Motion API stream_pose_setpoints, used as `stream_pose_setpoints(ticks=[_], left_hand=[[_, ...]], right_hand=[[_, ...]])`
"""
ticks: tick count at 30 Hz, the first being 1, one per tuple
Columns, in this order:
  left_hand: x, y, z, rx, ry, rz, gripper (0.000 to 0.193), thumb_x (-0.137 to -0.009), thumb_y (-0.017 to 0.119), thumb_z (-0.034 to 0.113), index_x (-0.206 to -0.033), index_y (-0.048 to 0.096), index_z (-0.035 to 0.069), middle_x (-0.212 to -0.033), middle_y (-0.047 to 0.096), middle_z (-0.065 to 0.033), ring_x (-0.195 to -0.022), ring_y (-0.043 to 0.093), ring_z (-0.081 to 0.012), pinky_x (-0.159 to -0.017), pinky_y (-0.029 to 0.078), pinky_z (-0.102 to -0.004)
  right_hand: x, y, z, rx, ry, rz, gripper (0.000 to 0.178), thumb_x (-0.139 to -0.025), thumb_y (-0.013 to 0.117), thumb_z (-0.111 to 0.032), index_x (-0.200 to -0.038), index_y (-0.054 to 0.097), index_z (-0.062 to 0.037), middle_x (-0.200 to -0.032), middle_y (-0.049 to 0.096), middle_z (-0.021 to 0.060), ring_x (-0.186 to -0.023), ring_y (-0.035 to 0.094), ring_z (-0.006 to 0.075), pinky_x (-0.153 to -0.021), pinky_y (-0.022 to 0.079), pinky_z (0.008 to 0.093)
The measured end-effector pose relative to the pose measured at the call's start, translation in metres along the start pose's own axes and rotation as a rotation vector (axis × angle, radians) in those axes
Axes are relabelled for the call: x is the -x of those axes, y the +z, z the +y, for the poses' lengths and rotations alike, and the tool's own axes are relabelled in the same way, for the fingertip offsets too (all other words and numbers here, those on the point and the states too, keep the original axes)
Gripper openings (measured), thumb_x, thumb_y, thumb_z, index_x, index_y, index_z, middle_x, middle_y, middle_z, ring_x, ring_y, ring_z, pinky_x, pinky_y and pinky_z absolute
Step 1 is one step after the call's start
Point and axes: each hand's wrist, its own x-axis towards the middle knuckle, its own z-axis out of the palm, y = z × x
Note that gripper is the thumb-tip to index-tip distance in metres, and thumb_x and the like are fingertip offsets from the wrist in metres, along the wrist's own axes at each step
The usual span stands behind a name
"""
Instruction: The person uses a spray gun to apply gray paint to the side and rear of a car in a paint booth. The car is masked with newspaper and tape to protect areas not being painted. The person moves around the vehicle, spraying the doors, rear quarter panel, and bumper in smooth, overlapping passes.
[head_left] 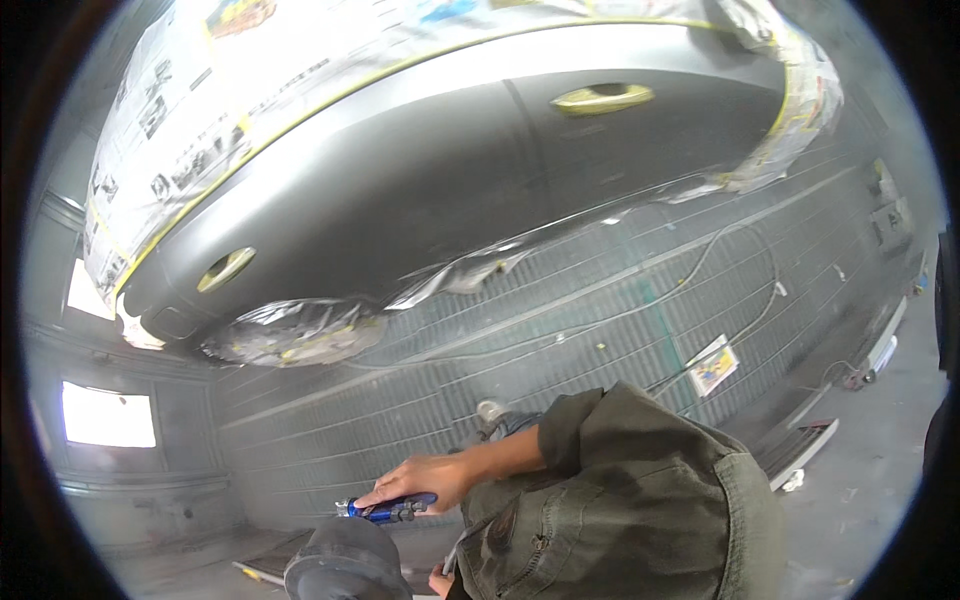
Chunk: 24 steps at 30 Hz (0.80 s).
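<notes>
My right hand [432, 482] is wrapped round a blue spray gun [390, 509] with metal fittings, at the lower left of the view. A dark grey cup [345, 562] sits on the gun, close to the camera. Lower down, beside my olive jacket [620, 510], only a few fingers of my left hand [440, 581] show. They are curled by a thin pale strip whose kind I cannot make out. Beyond the gun stands a grey car side [440, 180], with its two door handles [602, 99] yellowish. The gun is apart from the panel.
Newspaper [250, 90] edged with yellow tape covers the car's upper part. Crumpled silvery sheeting [295, 332] wraps a wheel. A hose [600, 322] snakes over the grated floor [560, 370], near a coloured paper [712, 367]. Bright windows [108, 414] are at left.
</notes>
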Motion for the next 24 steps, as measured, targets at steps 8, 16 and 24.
stream_pose_setpoints(ticks=[8, 16, 24], left_hand=[[-0.111, -0.117, -0.07, -0.053, -0.073, -0.013, 0.026, -0.079, 0.074, 0.027, -0.079, 0.073, 0.001, -0.07, 0.067, -0.0218, -0.07, 0.067, -0.0403, -0.065, 0.052, -0.0463], [-0.219, -0.164, -0.144, -0.03, -0.063, -0.084, 0.026, -0.08, 0.074, 0.027, -0.08, 0.073, 0.001, -0.07, 0.067, -0.0215, -0.07, 0.067, -0.04, -0.065, 0.052, -0.0459], [-0.346, -0.25, -0.289, -0.038, -0.012, -0.107, 0.026, -0.08, 0.074, 0.028, -0.081, 0.074, 0.002, -0.071, 0.068, -0.0211, -0.07, 0.067, -0.0397, -0.066, 0.052, -0.0456]], right_hand=[[-0.155, 0.031, 0.092, -0.13, -0.003, -0.002, 0.088, -0.075, 0.066, -0.003, -0.156, 0.034, -0.0179, -0.119, 0.061, 0.0173, -0.1, 0.063, 0.0373, -0.082, 0.05, 0.0426], [-0.246, 0.046, 0.172, -0.161, 0.06, 0.092, 0.078, -0.081, 0.062, -0.018, -0.153, 0.035, -0.0087, -0.138, 0.055, 0.0205, -0.121, 0.056, 0.0411, -0.103, 0.044, 0.0468], [-0.392, 0.123, 0.279, 0.052, 0.074, 0.349, 0.069, -0.089, 0.064, -0.011, -0.152, 0.037, -0.0079, -0.136, 0.057, 0.021, -0.121, 0.059, 0.0382, -0.102, 0.047, 0.0424]])
